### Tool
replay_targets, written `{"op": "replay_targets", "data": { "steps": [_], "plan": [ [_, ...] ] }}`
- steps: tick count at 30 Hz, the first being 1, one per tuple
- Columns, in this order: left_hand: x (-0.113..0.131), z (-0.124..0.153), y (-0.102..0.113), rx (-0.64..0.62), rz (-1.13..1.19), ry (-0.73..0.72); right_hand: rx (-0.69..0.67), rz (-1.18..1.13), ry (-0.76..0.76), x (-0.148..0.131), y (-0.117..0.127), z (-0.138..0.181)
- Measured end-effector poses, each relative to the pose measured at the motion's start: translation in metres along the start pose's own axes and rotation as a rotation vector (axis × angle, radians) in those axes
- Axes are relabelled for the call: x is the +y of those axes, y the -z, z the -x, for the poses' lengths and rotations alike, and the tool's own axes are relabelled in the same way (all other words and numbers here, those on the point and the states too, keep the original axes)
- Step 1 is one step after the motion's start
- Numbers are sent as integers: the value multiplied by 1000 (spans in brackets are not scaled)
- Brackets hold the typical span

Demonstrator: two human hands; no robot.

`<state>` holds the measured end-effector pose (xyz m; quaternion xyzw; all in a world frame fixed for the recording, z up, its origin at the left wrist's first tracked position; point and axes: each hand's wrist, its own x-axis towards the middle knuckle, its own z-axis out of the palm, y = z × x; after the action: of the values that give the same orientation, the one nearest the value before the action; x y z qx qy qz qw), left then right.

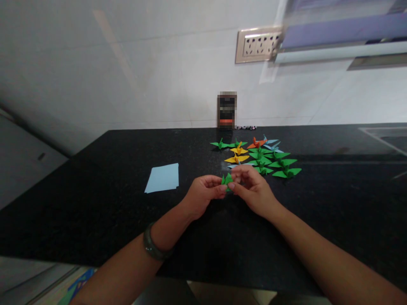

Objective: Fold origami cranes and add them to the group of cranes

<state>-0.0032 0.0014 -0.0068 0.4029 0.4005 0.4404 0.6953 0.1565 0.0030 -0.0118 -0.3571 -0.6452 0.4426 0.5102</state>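
Left hand (203,192) is closed on the green folded paper piece (227,179), pinched between thumb and fingertips at its left side; a dark band (152,248) is worn on that wrist. Piece is held just above the black countertop (95,203), midway between both hands, points up — likely kept off the surface so both sides can be reached for creasing.

Left of the hands, a small stack of light blue paper squares (163,177) is laid flat on the counter, near but apart from the left hand; judged to be kept as unfolded stock within reach.

Right hand (252,190) is closed on the same green piece from the right, fingertips touching it opposite the left thumb. Two-sided grip is judged to keep the small fold from slipping.

Behind the hands, finished origami cranes (260,154) are grouped on the counter: mostly green, two yellow (238,154), one orange (257,143), some light blue (272,145). They are set close together, some touching, clear of the working spot.

Further back, a dark blurred box (227,111) is stood against the white wall, with a small beaded item (246,127) just beside it. A wall socket plate (258,44) is mounted upper right.
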Motion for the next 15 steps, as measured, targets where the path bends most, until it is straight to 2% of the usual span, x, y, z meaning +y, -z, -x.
{"op": "replay_targets", "data": {
  "steps": [4,12,15],
  "plan": [
    [0,0,1,-2,7,-12,-23,169,44,-3,4,0],
    [4,3,-4,57,-187,-138,1,225,50,-5,3,0],
    [2,3,-5,59,-190,-157,1,222,24,-5,3,0]
  ]
}}
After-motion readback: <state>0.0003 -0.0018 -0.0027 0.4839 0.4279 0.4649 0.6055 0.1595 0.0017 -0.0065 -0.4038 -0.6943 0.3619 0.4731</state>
